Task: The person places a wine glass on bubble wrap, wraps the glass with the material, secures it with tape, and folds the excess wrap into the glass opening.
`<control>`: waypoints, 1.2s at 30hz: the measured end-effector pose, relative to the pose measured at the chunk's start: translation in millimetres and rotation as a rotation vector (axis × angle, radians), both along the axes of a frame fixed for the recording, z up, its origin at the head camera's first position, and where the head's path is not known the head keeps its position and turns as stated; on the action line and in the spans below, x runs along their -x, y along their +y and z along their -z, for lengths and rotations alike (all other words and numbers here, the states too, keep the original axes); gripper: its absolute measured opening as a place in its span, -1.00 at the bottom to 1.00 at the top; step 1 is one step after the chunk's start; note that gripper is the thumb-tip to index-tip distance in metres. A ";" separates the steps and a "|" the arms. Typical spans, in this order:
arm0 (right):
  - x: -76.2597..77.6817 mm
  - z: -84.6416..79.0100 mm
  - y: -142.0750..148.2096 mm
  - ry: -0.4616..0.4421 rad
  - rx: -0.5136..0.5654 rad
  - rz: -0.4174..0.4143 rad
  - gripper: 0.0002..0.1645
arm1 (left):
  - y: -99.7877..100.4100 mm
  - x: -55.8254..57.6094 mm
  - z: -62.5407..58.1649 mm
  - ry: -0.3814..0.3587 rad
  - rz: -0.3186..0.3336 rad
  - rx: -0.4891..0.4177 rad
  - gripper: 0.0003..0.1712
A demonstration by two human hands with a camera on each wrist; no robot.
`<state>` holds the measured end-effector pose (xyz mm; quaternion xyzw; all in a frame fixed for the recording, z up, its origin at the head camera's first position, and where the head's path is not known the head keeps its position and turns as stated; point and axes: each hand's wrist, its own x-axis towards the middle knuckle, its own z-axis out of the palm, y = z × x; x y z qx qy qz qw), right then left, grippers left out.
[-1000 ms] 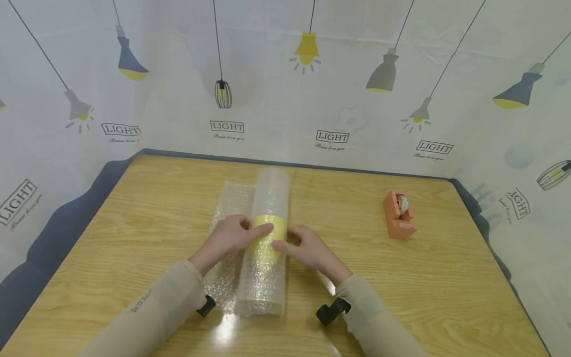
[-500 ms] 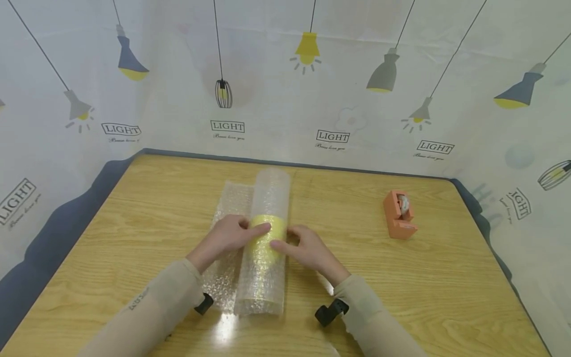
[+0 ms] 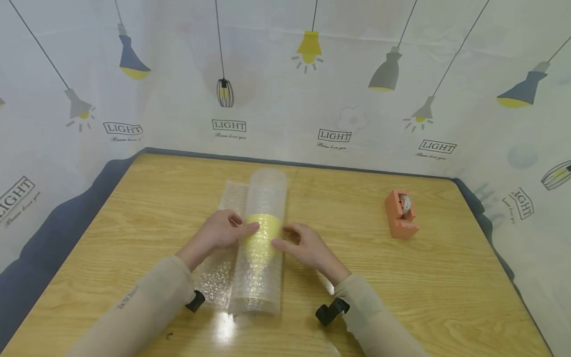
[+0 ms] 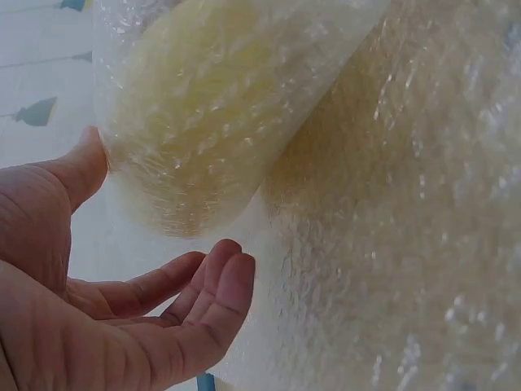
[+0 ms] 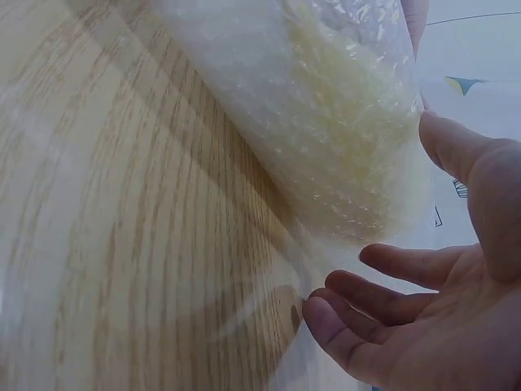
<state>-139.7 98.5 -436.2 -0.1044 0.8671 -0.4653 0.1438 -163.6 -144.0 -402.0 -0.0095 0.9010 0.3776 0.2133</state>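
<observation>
A clear bubble-wrap roll (image 3: 266, 193) lies lengthwise on the table, a yellow object (image 3: 264, 237) showing through its layers; what that object is cannot be told. From the roll's left side a flat bubble-wrap sheet (image 3: 216, 282) spreads over the wood. My left hand (image 3: 221, 230) is at the roll's left side, its thumb touching the top over the yellow part. On the right side, my right hand (image 3: 308, 246) touches the roll with the thumb. Both wrist views show the other fingers (image 4: 232, 285) relaxed, low beside the roll (image 5: 350, 138), with a gap between thumb and fingers.
An orange tape dispenser (image 3: 400, 215) with a roll of tape stands on the right part of the wooden table (image 3: 446, 277). A lamp-printed cloth (image 3: 276, 114) hangs behind and at the sides. A small dark mark (image 3: 169, 335) lies near the front left.
The bubble-wrap roll has shifted slightly left, covering more of the flat sheet. My left hand has moved left with it; my right hand has barely moved. The tape dispenser stays put.
</observation>
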 end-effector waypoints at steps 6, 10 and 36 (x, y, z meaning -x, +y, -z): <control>-0.9 -0.6 -3.2 -0.013 0.035 -0.007 -0.23 | -4.8 -0.2 -2.0 0.017 -0.008 0.010 -0.21; 0.2 1.6 -5.6 -0.030 0.071 -0.010 -0.26 | -6.5 -0.6 -3.7 0.033 -0.010 -0.001 -0.31; -3.1 -4.5 19.6 -0.110 0.123 0.022 -0.29 | 17.2 -5.8 5.2 0.077 0.036 -0.115 -0.41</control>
